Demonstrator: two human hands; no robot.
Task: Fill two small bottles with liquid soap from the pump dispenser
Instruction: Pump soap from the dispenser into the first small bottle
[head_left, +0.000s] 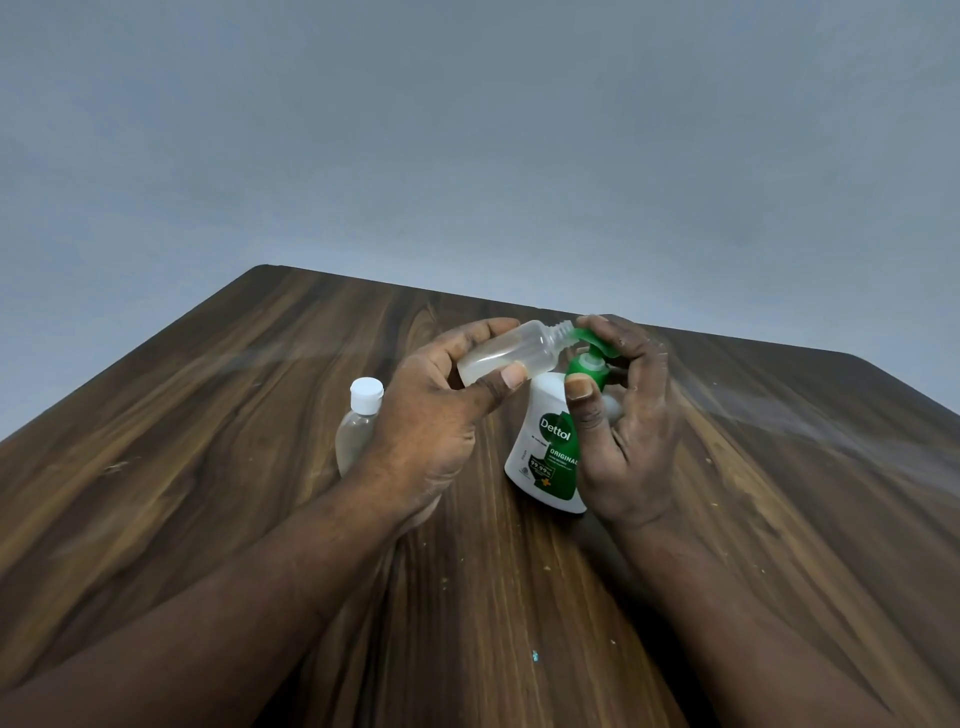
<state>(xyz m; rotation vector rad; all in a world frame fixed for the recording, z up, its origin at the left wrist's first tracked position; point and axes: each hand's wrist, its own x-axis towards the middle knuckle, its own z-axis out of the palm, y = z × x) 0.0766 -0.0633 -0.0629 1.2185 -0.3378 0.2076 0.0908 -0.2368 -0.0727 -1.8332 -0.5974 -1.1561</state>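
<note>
Small open bottle (511, 353): clear plastic, uncapped, held tilted above the table (260, 467), threaded neck right at the green pump head (597, 343). A little pale liquid seems to pool at its lower end.
Left hand (426, 415): fingers (511, 375) curled around the open bottle's body, thumb in front.
Right hand (628, 415): fingers curled over the pump head, thumb against the collar of the pump dispenser (545, 447), which stands on the table.
Capped bottle (358, 421): white cap, upright on the table, just behind the left hand.
Handling note: keep the neck seated under the spout, press slowly and fully, steady the dispenser base, and pause between strokes so thick soap runs down.
</note>
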